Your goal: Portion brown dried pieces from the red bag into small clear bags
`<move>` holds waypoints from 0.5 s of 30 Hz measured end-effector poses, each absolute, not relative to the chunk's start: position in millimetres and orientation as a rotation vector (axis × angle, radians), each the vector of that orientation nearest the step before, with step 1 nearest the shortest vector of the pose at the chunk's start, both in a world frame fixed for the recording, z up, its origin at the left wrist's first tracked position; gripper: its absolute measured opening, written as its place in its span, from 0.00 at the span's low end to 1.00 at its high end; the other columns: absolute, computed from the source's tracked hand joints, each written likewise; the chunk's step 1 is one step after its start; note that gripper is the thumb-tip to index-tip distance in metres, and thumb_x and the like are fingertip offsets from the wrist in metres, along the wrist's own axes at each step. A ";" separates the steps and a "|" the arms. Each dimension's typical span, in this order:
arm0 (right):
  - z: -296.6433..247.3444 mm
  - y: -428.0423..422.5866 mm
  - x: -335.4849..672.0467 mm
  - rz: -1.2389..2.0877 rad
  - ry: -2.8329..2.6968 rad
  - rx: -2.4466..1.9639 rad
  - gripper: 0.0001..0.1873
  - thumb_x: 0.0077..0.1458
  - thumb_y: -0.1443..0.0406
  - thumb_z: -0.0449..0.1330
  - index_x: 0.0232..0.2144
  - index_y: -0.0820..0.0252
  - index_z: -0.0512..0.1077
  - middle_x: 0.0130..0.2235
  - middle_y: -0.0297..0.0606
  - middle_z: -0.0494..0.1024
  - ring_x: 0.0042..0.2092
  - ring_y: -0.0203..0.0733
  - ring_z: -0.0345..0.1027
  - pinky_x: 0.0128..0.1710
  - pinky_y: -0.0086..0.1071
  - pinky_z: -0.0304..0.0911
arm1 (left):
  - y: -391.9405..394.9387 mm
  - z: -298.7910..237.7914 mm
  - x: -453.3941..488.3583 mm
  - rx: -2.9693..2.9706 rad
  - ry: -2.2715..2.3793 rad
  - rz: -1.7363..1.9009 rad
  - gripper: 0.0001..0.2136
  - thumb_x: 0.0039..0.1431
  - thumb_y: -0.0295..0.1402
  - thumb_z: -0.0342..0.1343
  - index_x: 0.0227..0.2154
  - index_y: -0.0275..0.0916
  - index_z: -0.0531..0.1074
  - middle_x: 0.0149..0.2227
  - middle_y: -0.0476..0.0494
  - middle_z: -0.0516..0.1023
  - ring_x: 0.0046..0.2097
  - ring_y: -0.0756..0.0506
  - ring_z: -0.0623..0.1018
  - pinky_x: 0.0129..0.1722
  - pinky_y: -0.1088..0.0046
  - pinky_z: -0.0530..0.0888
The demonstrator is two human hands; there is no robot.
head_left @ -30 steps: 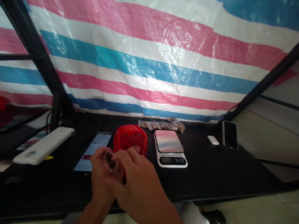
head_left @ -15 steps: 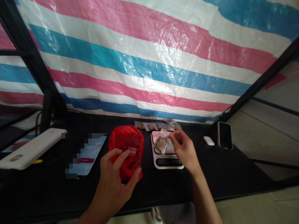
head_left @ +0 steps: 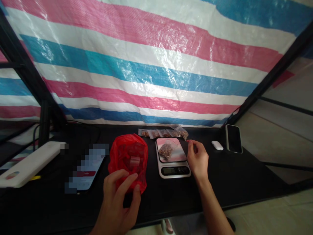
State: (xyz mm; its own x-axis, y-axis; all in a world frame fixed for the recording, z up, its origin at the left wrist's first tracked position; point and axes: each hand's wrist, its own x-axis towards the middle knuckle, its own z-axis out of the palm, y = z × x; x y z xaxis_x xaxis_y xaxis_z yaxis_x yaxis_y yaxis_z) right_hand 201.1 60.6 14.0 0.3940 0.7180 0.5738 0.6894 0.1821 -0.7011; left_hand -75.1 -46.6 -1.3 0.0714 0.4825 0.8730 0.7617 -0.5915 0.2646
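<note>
A small clear packet of brown bits (head_left: 167, 149) lies on the platform of a white kitchen scale (head_left: 172, 158). My right hand (head_left: 198, 158) hovers just right of the scale, fingers loosely curled and holding nothing. My left hand (head_left: 121, 199) rests with spread fingers on the near edge of a red plastic bag (head_left: 128, 160), which has a tiny clear packet inside. A row of several filled clear packets (head_left: 163, 132) lies behind the scale against the tarp.
On the black table (head_left: 232, 176): a lit phone (head_left: 85, 169) left of the red bag, a long white device (head_left: 29, 163) at far left, a small white earbud case (head_left: 217, 145) and a dark phone (head_left: 233, 138) at right. A striped tarp hangs behind.
My right hand carried the filled packet from in front of me to the scale, set it on the platform and let go. My left hand stayed at the red bag.
</note>
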 end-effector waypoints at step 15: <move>8.1 56.8 192.5 0.096 -1.478 -1.498 0.20 0.64 0.54 0.52 0.39 0.58 0.80 0.39 0.45 0.80 0.41 0.47 0.74 0.46 0.40 0.68 | -51.1 5.3 -74.8 -2.111 -1.051 -1.707 0.16 0.55 0.12 0.55 0.42 0.37 0.73 0.37 0.44 0.76 0.39 0.47 0.78 0.39 0.70 0.78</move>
State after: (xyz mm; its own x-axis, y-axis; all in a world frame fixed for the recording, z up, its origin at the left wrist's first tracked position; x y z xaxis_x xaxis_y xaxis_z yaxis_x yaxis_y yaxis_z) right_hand 192.5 56.8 8.1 0.2534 0.7925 0.5547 0.7144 0.2333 -0.6597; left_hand -74.8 -51.1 5.3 0.0640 0.3827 0.9216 0.6505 -0.7164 0.2523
